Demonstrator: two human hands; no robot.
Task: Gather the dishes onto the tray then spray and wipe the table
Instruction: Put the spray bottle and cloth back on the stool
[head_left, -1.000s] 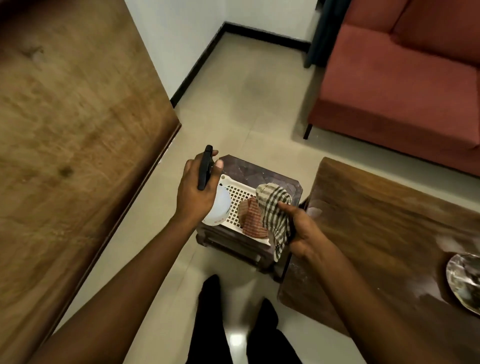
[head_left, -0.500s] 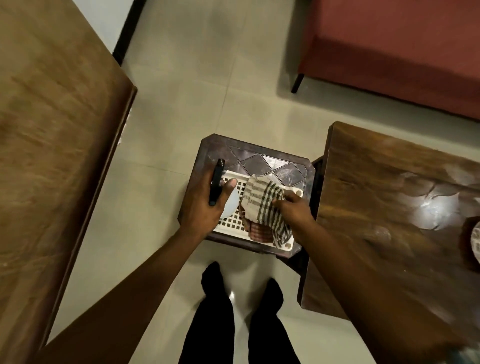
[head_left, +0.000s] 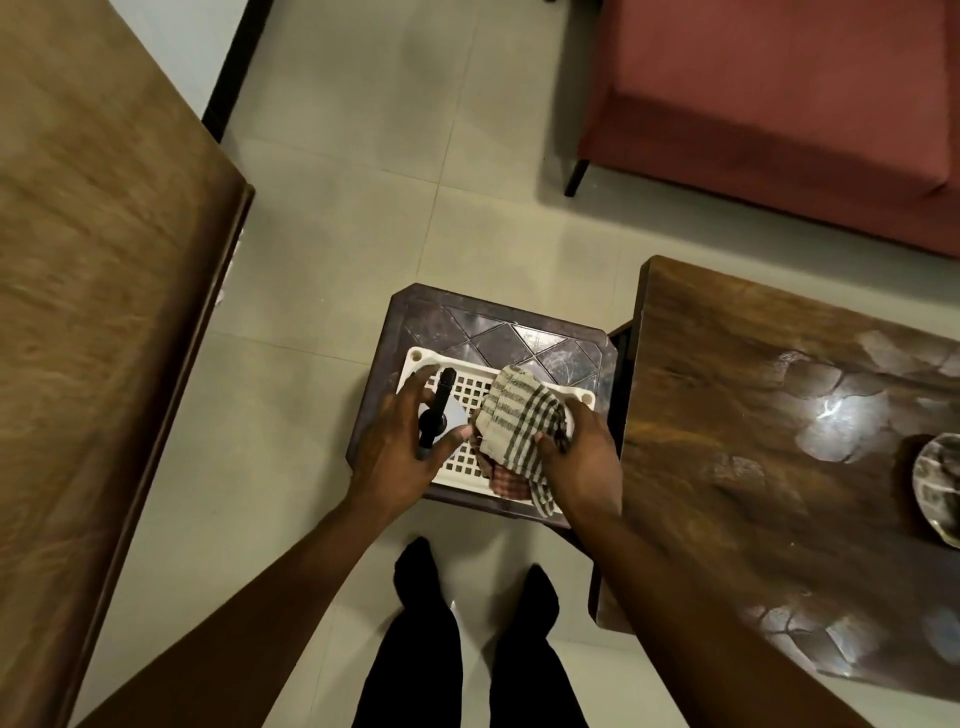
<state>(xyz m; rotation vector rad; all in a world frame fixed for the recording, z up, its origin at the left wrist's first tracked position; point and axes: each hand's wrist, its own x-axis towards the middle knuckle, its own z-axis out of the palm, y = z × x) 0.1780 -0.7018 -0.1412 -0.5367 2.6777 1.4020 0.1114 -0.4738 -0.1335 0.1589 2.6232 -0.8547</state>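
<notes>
A white perforated tray (head_left: 586, 398) lies on a dark plastic stool (head_left: 498, 332) in front of me. A spray bottle (head_left: 439, 410) with a black head and pale body stands at the tray's left side. My left hand (head_left: 400, 457) curves around it with fingers spread and loosened. My right hand (head_left: 582, 457) pinches a checked cloth (head_left: 514, 421) over the tray's right side. A reddish cloth (head_left: 506, 482) lies in the tray beneath it. The wooden table (head_left: 769, 426) on the right shows wet streaks. A glass dish (head_left: 937, 488) sits at its right edge.
A large wooden surface (head_left: 104, 312) fills the left side. A red sofa (head_left: 779, 104) stands at the back right. Tiled floor lies between them, and my dark-trousered legs (head_left: 467, 649) stand just behind the stool.
The view has tilted down over the stool. My left hand has lowered the spray bottle into the tray and spread its fingers. My right hand has brought the checked cloth over the tray.
</notes>
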